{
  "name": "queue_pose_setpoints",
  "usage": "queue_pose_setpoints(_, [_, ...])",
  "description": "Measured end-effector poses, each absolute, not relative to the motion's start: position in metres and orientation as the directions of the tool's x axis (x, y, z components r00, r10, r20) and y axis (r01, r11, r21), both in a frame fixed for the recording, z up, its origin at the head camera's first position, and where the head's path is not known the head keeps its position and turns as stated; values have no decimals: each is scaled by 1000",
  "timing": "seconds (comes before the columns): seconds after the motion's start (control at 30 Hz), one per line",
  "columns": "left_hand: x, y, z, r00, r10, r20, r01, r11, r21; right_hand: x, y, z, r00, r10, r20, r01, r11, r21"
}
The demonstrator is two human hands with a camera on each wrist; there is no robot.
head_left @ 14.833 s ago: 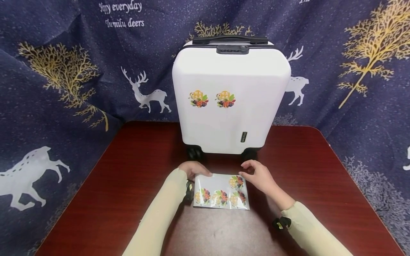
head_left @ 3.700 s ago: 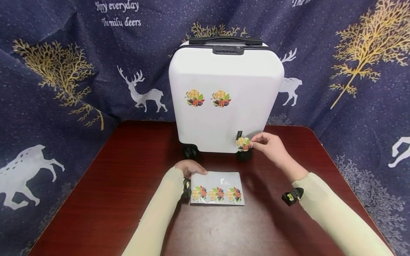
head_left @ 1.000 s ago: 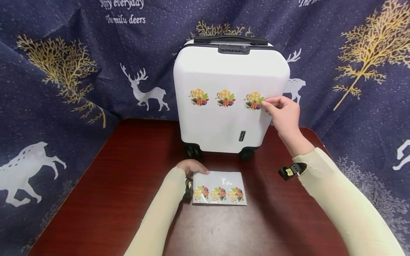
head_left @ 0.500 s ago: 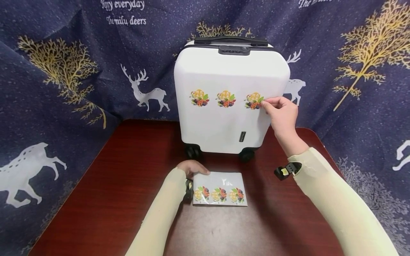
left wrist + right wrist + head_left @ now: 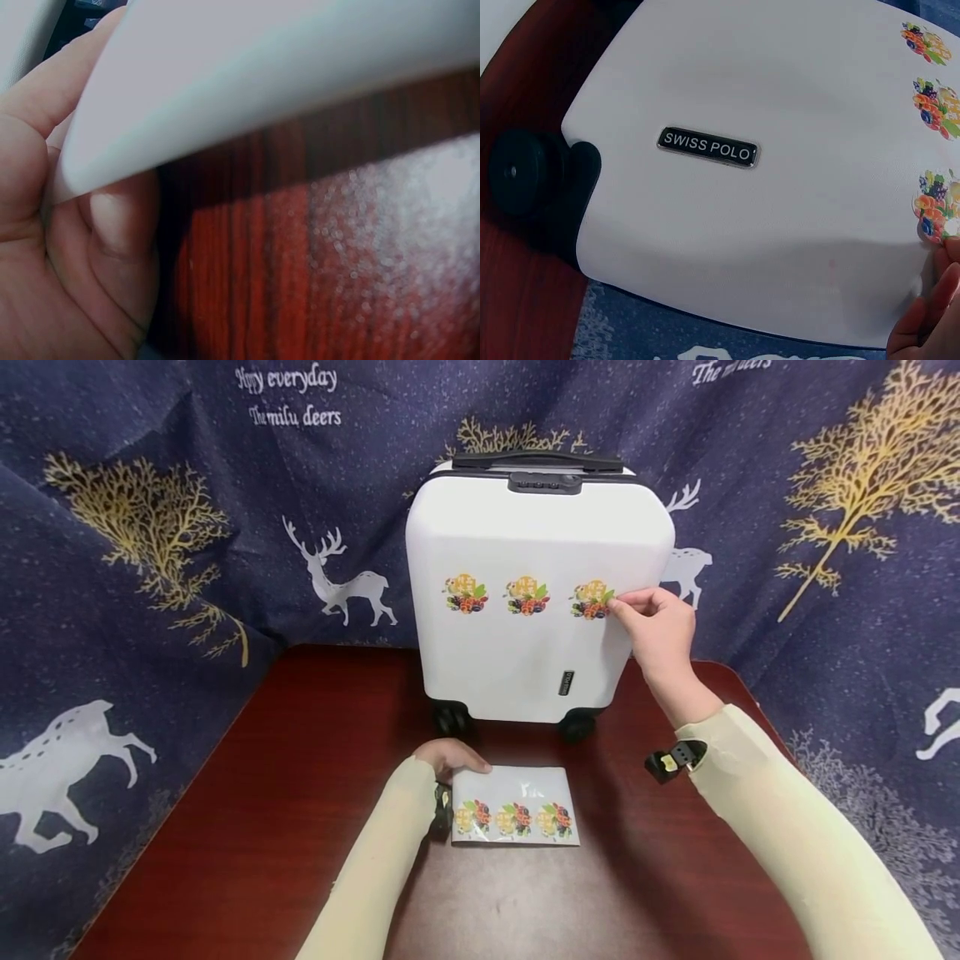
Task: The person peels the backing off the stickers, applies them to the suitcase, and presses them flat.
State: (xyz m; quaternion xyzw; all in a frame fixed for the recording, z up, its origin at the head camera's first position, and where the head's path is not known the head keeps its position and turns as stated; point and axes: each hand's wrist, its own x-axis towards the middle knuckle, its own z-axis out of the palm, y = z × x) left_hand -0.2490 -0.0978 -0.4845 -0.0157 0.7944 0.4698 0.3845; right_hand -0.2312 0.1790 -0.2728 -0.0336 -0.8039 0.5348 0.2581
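A white suitcase [image 5: 517,652] stands upright on the table, with two fruit stickers [image 5: 466,594] [image 5: 527,596] side by side on its front. To the right of them, level in a row, a third fruit sticker [image 5: 591,600] lies against the shell. My right hand [image 5: 663,631] pinches that sticker's right edge between thumb and forefinger; the right wrist view shows the fingertips at its rim [image 5: 939,206]. My left hand [image 5: 452,755] grips the sticker sheet [image 5: 517,783] by its far left corner, thumb on top and fingers curled underneath. Three fruit stickers line the sheet's near edge.
The dark red table [image 5: 315,827] reaches under the suitcase's black wheels [image 5: 577,725]. Close behind hangs a blue cloth [image 5: 247,460] with deer and trees. A black "SWISS POLO" plate [image 5: 709,147] sits low on the suitcase front.
Earlier, the third sticker was on the sheet; my right hand then carried it past the suitcase's lower right and up into the row. Over the last second both hands stay nearly still.
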Motion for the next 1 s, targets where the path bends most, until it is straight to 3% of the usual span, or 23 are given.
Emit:
queue_pose_setpoints(0.73, [-252, -98, -489, -694, 343, -633, -405, 540, 737, -233, 190, -279, -863, 321, 390, -222, 453, -863])
queue_pose_setpoints(1.0, [-254, -96, -492, -700, 335, -630, -431, 506, 747, -210, 189, -311, -914, 179, 365, -261, 432, -864])
